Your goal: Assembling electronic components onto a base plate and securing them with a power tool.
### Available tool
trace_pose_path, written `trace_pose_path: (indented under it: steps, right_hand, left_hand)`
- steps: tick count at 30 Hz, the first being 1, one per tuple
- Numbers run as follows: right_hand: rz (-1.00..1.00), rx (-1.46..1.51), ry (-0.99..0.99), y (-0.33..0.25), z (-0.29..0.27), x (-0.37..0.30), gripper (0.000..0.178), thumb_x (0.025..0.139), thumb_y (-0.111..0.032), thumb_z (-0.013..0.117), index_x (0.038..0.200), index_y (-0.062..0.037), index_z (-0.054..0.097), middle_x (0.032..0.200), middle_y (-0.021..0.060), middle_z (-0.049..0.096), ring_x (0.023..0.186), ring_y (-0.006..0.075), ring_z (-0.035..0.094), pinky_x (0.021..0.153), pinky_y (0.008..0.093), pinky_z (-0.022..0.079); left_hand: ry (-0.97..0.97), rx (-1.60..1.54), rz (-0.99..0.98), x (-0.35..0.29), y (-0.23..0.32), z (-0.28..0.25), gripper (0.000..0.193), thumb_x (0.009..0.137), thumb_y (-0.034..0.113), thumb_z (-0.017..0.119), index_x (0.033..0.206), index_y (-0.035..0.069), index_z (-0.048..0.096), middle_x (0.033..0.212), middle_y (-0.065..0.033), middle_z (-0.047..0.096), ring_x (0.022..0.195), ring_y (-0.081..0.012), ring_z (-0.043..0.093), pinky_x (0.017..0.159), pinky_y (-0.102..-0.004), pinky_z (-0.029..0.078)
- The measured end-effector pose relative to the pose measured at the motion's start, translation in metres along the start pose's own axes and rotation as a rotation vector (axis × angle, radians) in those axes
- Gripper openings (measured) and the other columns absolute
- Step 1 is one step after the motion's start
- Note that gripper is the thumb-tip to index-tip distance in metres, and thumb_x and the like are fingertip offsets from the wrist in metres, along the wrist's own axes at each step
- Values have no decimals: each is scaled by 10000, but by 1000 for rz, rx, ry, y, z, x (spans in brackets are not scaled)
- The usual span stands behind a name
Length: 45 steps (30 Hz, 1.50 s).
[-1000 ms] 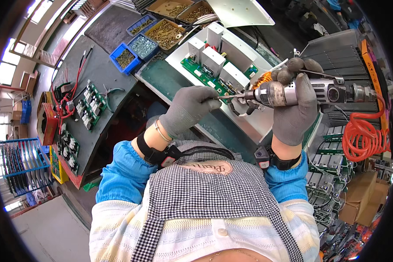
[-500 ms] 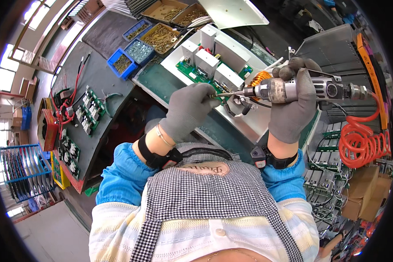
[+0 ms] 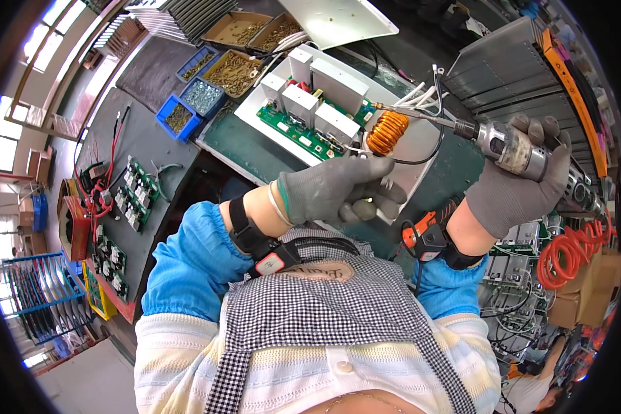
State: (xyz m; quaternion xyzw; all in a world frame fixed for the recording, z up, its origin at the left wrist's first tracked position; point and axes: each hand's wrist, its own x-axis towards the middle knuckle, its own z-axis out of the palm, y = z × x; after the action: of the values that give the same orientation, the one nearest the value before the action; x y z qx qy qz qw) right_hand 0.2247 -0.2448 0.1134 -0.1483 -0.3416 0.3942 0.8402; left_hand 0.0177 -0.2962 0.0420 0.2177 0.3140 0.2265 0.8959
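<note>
My right hand (image 3: 514, 190), in a grey glove, is wrapped round a silver air screwdriver (image 3: 514, 150). Its long bit points left, with a small brass-coloured screw (image 3: 375, 105) at the tip beside the right end of the heat sinks (image 3: 339, 84). My gloved left hand (image 3: 341, 188) hovers at the near edge of the white metal case (image 3: 259, 131), palm partly turned up. Small shiny pieces that look like screws lie among its curled fingers. Inside the case sit a green circuit board (image 3: 293, 131) and a copper-wound coil (image 3: 387, 133).
Blue bins (image 3: 178, 119) of screws and washers stand left of the case, with cardboard trays (image 3: 236, 29) behind. Circuit boards (image 3: 136, 194) and red wires lie on the left table. A coiled red air hose (image 3: 566, 257) hangs at right. An orange-handled tool (image 3: 421, 231) lies near my right wrist.
The bit has left my left fingertips and swung up to the heat sinks, while my right hand moved right and down. My left hand has loosened from a pinch and moved right and down.
</note>
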Motion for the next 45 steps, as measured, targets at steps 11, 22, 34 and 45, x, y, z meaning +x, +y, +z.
trace_pose_path:
  steps: [11, 22, 34, 45]
  right_hand:
    - [59, -12, -59, 4, -15, 3, 217, 893, -211, 533, 985, -15, 547, 880, 92, 596, 765, 191, 598, 767, 391, 511]
    - [41, -38, 91, 7, -14, -1, 213, 871, -196, 543, 982, -14, 551, 878, 89, 583, 755, 180, 584, 776, 389, 495]
    - [237, 18, -18, 31, -13, -6, 182, 886, -187, 545, 967, -24, 546, 890, 90, 575, 764, 180, 570, 803, 383, 472]
    - [245, -36, -31, 39, 8, -26, 271, 858, -130, 564, 1105, -44, 495, 947, 119, 592, 782, 171, 583, 768, 390, 494]
  left_hand:
    - [380, 2102, -348, 1, 3, -42, 244, 832, 271, 599, 980, 103, 695, 892, -71, 691, 817, -253, 667, 695, -344, 520]
    - [437, 1956, -265, -7, 27, -60, 289, 744, 229, 676, 1006, 109, 700, 930, -72, 691, 867, -257, 654, 741, -336, 499]
    - [235, -680, 463, -5, -50, -96, 373, 923, 405, 519, 1103, 79, 528, 813, 29, 478, 670, -82, 398, 603, -212, 387]
    - [599, 513, 273, 6, -35, -97, 357, 950, 343, 515, 967, 6, 633, 749, 5, 545, 660, -77, 461, 601, -230, 392]
